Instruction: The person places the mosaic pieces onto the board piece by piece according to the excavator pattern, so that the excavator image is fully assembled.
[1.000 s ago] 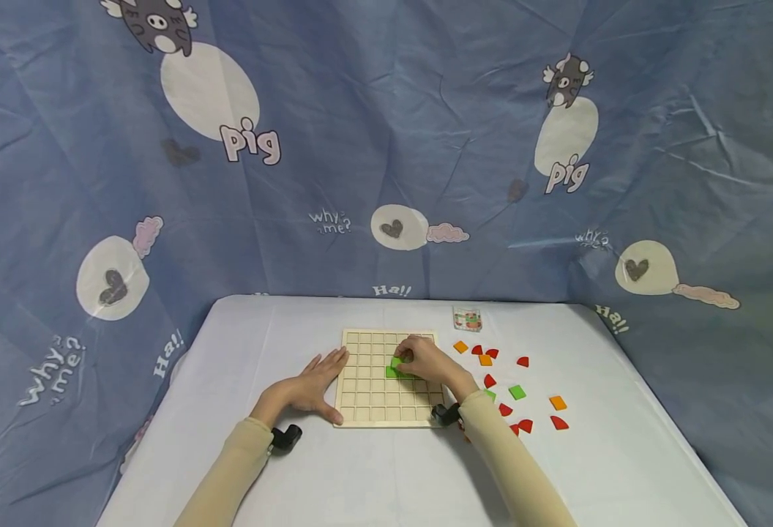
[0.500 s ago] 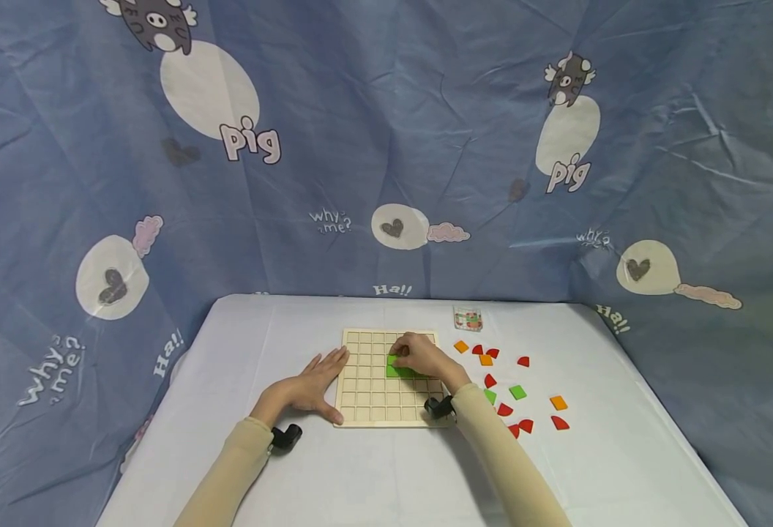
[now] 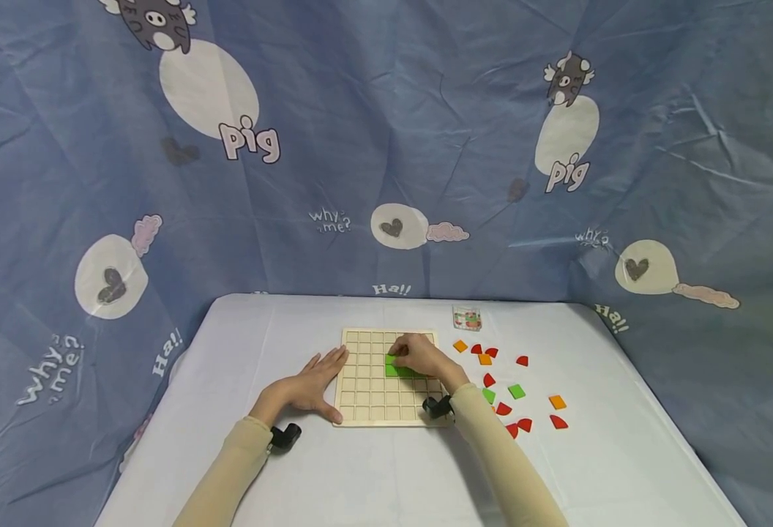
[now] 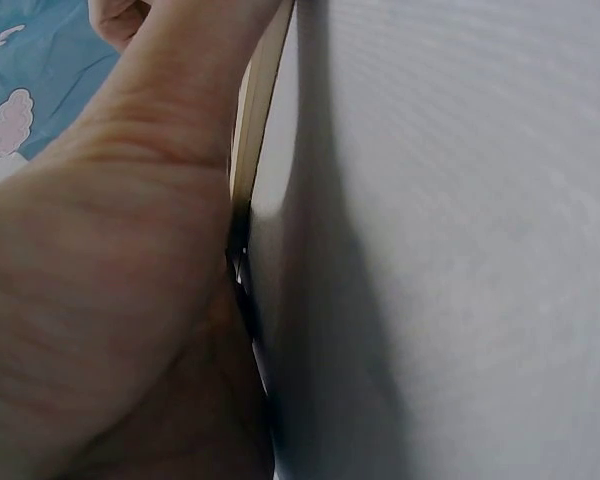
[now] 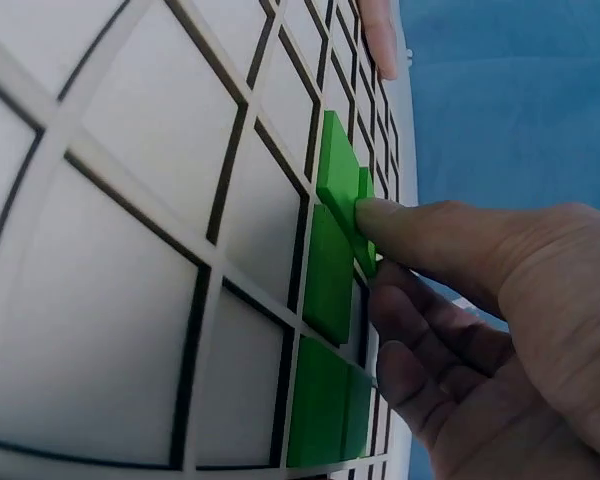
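Note:
A pale wooden grid board point(image 3: 364, 403) lies on the table. My left hand point(image 3: 306, 386) rests with fingers spread at its left edge, the thumb near the lower corner. Over the upper middle of the board, my right hand point(image 3: 419, 355) pinches a small green square tile point(image 5: 364, 184) between thumb and fingers. Close beside it, another green tile point(image 5: 335, 165) stands slightly raised in the right wrist view. More green tiles point(image 5: 327, 280) lie in neighbouring cells, partly hidden by the right hand in the head view. The left wrist view shows mostly palm and the board's edge.
Right of the board lie scattered red quarter-round pieces point(image 3: 522, 361), orange squares point(image 3: 558, 402) and a green square point(image 3: 517, 391). A small picture card point(image 3: 467, 318) lies beyond the board's far right corner. A patterned blue cloth point(image 3: 334, 146) hangs behind the table.
My right hand has shifted slightly up and left over the board, and the green patch by its fingertips shows as a fuller block. The left hand has stayed in place.

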